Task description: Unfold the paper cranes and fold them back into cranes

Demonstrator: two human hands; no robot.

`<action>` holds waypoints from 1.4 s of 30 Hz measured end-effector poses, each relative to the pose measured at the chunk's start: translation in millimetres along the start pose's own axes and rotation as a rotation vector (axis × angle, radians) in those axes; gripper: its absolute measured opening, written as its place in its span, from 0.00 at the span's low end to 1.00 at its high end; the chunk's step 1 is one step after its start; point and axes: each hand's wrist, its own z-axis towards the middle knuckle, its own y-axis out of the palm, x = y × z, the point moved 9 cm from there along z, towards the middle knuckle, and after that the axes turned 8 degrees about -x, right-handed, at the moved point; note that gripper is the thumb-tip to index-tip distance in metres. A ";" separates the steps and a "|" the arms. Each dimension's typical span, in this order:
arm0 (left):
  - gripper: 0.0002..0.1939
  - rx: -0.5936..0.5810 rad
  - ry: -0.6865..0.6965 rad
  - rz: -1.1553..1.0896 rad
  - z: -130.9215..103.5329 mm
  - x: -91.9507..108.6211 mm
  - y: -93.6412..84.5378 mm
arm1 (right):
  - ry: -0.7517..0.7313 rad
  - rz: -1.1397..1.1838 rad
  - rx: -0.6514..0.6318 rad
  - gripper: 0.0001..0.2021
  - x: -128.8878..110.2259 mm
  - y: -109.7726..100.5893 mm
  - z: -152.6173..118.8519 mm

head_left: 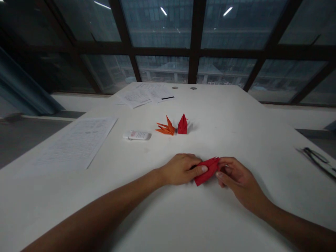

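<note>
A piece of folded red paper (pixel 210 168) with pointed layers at its right end is held just over the white table. My left hand (pixel 181 169) is closed on its left part, thumb on top and fingers behind. At the pointed end, my right hand (pixel 236 180) has its fingers curled, with thumb and index finger at the paper's tip. Farther back stand a red origami piece (pixel 182 126) and, touching or almost touching it, an orange origami piece (pixel 168 128) with several spread points.
A white bottle-like container (pixel 137 135) lies left of the origami. Printed sheets (pixel 76 141) cover the table's left side, and more papers (pixel 141 95) lie at the back with a black strip (pixel 168 98). Dark-framed glasses (pixel 317 157) rest near the right edge. Windows rise behind the table (pixel 236 115).
</note>
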 end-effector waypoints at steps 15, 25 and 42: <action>0.27 -0.026 0.030 0.007 -0.9 2.5 2.1 | 0.037 -0.198 0.010 0.15 -2.5 -8.0 0.9; 0.27 -0.060 0.083 -0.076 0.5 5.4 4.0 | 0.068 -0.144 -0.038 0.11 7.0 -8.5 4.8; 0.27 0.011 0.137 0.217 2.0 15.0 14.0 | -0.098 -0.228 -0.132 0.08 -14.3 7.6 -0.6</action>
